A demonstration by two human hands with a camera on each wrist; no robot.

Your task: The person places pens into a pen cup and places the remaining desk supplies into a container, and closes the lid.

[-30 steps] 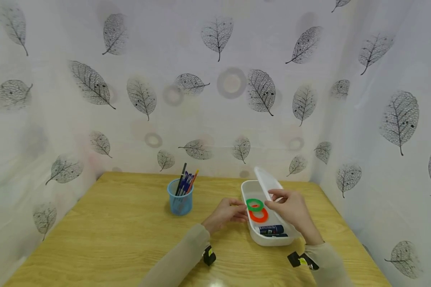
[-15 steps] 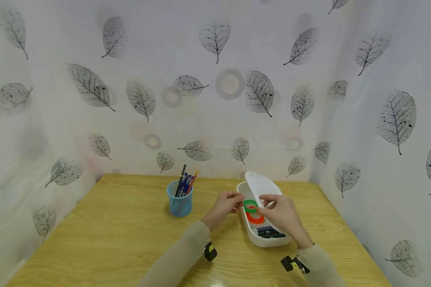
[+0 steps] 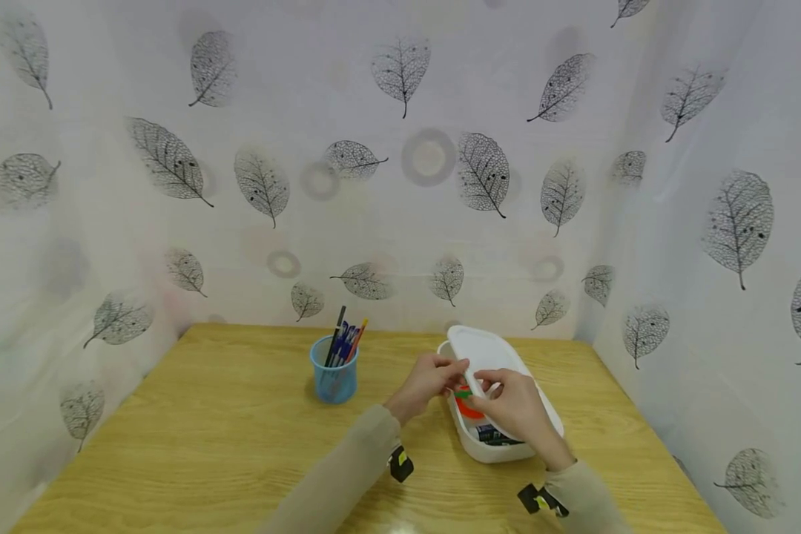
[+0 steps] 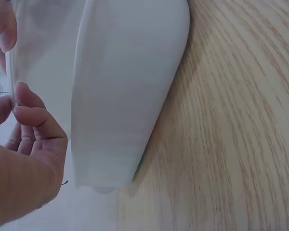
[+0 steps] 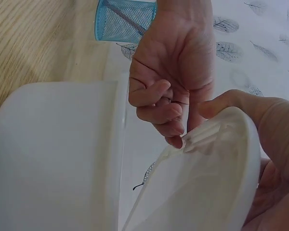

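Note:
A white plastic box (image 3: 483, 449) stands at the right of the table, its white lid (image 3: 497, 354) tilted above the opening. My right hand (image 3: 517, 404) grips the near long edge of the lid. With thumb and fingertips my left hand (image 3: 426, 382) pinches the same edge farther back; the left wrist view also shows this pinch of the left hand (image 4: 33, 139). Under the lid, inside the box, lie an orange ring (image 3: 469, 410), part of a green ring (image 3: 463, 394) and a dark tube (image 3: 489, 433). The lid hides the rest of the contents.
A blue mesh pen cup (image 3: 336, 382) with several pens and pencils stands left of the hands. The wooden table (image 3: 227, 430) ends at a leaf-patterned curtain (image 3: 374, 222) behind and on both sides.
The lid has come down and left over the box, moved by my right hand. My left hand has left the box's side and now pinches the lid's edge.

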